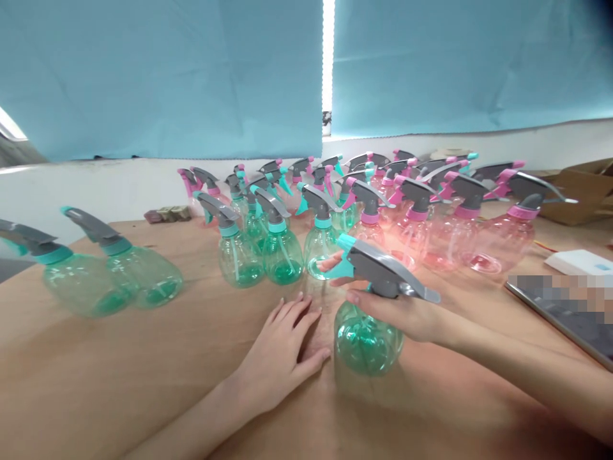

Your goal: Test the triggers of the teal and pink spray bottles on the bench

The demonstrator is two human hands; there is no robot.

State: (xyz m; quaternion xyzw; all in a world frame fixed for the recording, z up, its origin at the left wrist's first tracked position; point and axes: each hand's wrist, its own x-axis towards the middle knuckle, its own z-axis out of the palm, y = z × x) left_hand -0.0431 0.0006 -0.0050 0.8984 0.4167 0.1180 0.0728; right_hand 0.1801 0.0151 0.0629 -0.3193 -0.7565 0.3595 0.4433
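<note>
A green see-through spray bottle [368, 342] with a grey and teal trigger head is gripped at its neck by my right hand [402, 310]. It stands tilted slightly, close in front of me; whether its base touches the table I cannot tell. My left hand [287, 351] lies flat on the wooden table [191, 377], fingers spread, just left of that bottle and apart from it. Beyond my hands, several green spray bottles [282, 255] stand in a group, with pink spray bottles [412, 233] to their right.
Two green spray bottles [148, 275] stand apart at the left. A phone [565, 316] lies at the right, with a white box-like object [579, 262] behind it. A cardboard box [575, 195] sits at the far right. Blue curtains [167, 76] hang behind the table.
</note>
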